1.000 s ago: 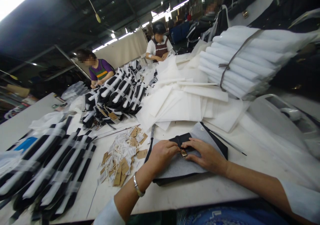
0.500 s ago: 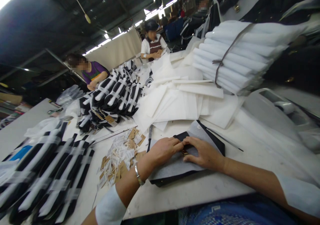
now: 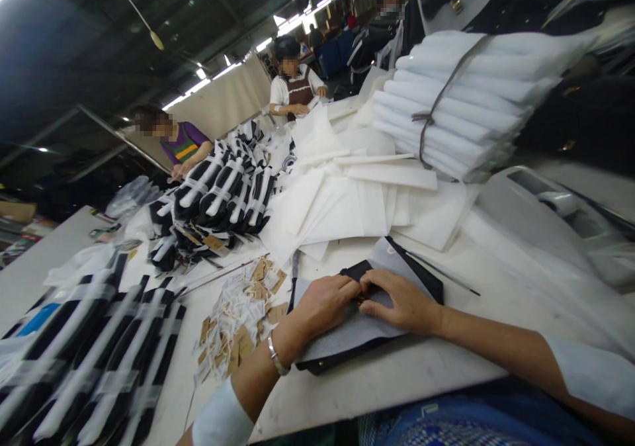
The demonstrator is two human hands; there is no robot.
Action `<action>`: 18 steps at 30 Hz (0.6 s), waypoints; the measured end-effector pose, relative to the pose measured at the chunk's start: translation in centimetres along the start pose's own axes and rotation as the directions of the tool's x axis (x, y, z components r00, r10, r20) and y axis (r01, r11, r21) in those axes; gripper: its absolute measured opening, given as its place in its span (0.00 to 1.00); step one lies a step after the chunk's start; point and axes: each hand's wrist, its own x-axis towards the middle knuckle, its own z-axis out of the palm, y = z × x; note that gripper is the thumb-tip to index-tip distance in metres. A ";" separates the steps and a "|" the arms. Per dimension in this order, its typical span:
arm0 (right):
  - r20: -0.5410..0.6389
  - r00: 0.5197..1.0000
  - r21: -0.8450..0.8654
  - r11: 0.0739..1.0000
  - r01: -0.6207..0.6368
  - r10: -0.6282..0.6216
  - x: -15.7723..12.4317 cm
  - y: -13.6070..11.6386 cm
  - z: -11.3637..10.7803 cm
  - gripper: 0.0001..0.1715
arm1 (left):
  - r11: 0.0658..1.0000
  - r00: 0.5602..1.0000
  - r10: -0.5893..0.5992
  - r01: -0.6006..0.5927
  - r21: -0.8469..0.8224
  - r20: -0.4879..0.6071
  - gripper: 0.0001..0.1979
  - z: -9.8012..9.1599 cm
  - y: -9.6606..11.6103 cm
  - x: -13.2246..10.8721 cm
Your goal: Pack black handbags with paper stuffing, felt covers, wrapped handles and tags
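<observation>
A flat black bag (image 3: 430,283) lies on the table in front of me, mostly covered by a thin grey sheet (image 3: 347,340). My left hand (image 3: 325,306) rests over the bag's left part, its fingertips closed at a black flap near the middle. From the other side my right hand (image 3: 404,300) meets it, thumb and fingers pinched at the same spot. Between the fingertips a small brownish-gold metal clasp (image 3: 362,298) shows only in part; the fingers hide the rest.
Left of the bag lies a heap of tags (image 3: 238,320). Wrapped black-and-white bundles (image 3: 99,360) fill the left side, more (image 3: 223,184) behind. White sheets (image 3: 347,201) and a tied foam stack (image 3: 461,102) lie beyond. Co-workers (image 3: 292,89) stand across the table.
My fingers have drawn closer together over the clasp, which is now more covered. The view has shifted slightly. A co-worker's hands across the table have moved apart.
</observation>
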 end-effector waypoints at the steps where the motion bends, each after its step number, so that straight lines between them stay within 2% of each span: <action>1: 0.004 1.000 0.006 1.000 -0.004 0.004 0.1 0.0 0.0 0.12 | 1.000 1.000 -0.002 0.002 -0.008 -0.003 0.08 0.0 0.0 0.0; 12: 0.027 0.999 0.047 0.999 -0.022 0.020 0.4 0.2 0.2 0.19 | 0.998 0.996 -0.052 0.049 -0.040 -0.078 0.08 0.2 0.4 -0.2; 18: 0.012 0.999 0.002 0.999 -0.032 0.032 0.6 0.2 0.4 0.23 | 0.999 0.998 0.036 -0.036 0.002 -0.054 0.09 -0.3 1.1 -0.3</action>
